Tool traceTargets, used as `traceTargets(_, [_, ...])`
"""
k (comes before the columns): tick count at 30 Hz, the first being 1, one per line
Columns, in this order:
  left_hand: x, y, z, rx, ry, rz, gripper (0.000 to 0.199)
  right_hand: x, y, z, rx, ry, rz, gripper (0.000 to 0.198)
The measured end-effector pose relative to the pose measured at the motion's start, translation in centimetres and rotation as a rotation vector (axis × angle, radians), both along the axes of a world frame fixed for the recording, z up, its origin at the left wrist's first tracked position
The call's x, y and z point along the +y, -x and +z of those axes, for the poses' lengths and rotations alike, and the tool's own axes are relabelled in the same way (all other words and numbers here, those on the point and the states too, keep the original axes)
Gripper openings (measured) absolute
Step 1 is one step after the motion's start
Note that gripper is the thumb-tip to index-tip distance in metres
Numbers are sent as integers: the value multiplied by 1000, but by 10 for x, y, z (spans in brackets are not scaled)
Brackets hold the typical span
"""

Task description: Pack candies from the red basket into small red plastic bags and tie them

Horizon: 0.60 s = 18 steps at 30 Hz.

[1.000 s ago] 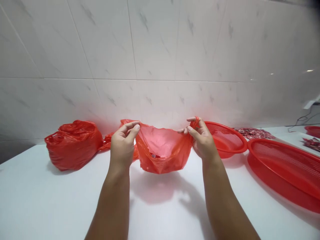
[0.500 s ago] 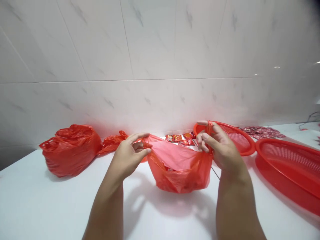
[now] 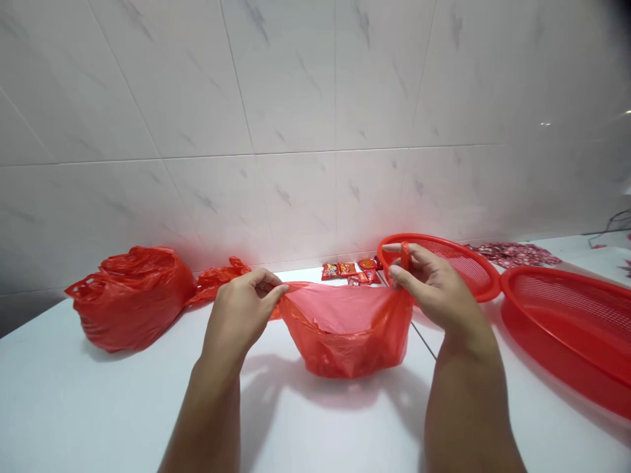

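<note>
A thin red plastic bag (image 3: 352,355) hangs between my hands, just over the white table, its mouth stretched wide. My left hand (image 3: 246,305) pinches the bag's left edge between thumb and fingers. On the other side, my right hand (image 3: 426,279) grips the right end, and a twisted strip of the bag rises between its fingers. Something lies in the bottom of the bag, too hidden to make out. Behind it, several small red packets (image 3: 348,270) lie by the wall.
A full red plastic bag (image 3: 135,302) sits at the left, with a crumpled red bag (image 3: 217,279) beside it. Two red mesh baskets stand at the right, a far basket (image 3: 468,272) and a near basket (image 3: 557,348). Behind them is a pile of small reddish packets (image 3: 517,254).
Both hands have pulled the bag's mouth straighter and more taut. The left thumb and fingers have closed tighter on the edge. The view has shifted slightly.
</note>
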<state>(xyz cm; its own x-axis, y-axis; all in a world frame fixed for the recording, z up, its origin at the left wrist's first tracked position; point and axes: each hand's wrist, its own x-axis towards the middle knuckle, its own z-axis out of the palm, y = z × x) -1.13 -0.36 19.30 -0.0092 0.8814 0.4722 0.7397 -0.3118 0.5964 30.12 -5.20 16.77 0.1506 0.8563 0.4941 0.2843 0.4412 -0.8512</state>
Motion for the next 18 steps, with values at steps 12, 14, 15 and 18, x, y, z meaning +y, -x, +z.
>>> traceTargets(12, [10, 19, -14, -100, 124, -92, 39, 2, -24, -14, -167, 117, -88, 37])
traceTargets(14, [13, 23, -18, -134, 145, -130, 39, 2, -24, -14, -169, 124, -86, 38])
traceTargets(15, [14, 24, -19, -141, 154, -132, 38, 2, -24, -14, -167, 123, -88, 38])
traceTargets(18, [13, 26, -21, -134, 196, -122, 37, 2, -24, -14, -148, 118, -75, 39])
